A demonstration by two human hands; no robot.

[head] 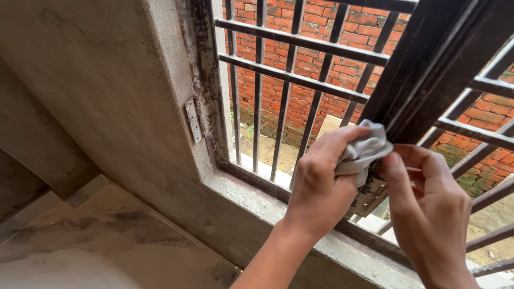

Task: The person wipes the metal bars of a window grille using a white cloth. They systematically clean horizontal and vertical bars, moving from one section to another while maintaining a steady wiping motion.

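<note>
Against a dark window frame point(428, 59), a crumpled grey cloth point(364, 152) is pinched by the left hand point(318, 184), with the right hand point(428, 198) fingers curled beside it. Dusty concrete sill point(257, 203) below; the loosely held cloth could slip through the bars point(300, 80).

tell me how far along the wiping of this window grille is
Done: nothing looks clean yet. In hand: the left hand presses a grey rag against the dark bar, with the right hand beside it. Left: the frame and sill look grimy.
</note>
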